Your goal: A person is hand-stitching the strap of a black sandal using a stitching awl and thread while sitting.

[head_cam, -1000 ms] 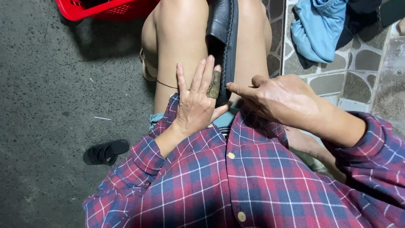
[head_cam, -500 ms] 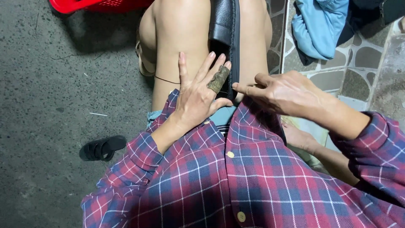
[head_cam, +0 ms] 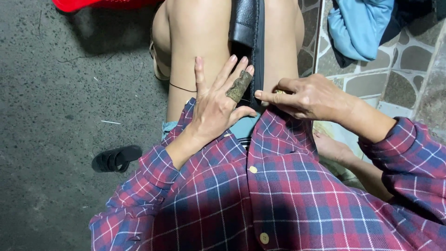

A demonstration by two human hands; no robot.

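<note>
Head view: a seated person in a red and blue plaid shirt [head_cam: 278, 204] is seen from above, with bare knees raised and a long black leather piece [head_cam: 251, 42] lying between the thighs, running from the top edge of the frame down to the lap. The left hand [head_cam: 216, 104] is laid flat and released over the left thigh, fingers spread and pointing up the frame; nothing is grasped by it. One of its fingers is wrapped in a worn, brownish-green finger guard [head_cam: 239, 87], and that finger rests against the edge of the black leather piece. The right hand [head_cam: 309, 97] is brought in from the right, just beside the leather piece, with the forefinger stretched toward the left hand and the other fingers curled; a small yellowish object seems to be pinched under them, though what it is cannot be told. The two hands are near each other but apart. A thin dark thread [head_cam: 182, 87] is seen across the left thigh. To the left, on dark speckled concrete floor [head_cam: 60, 93], a black sandal [head_cam: 116, 158] lies well apart from the hands, and the edge of a red basket [head_cam: 93, 4] shows at the top. At upper right, a light blue cloth [head_cam: 360, 25] is bunched on stone-patterned paving [head_cam: 409, 60].
</note>
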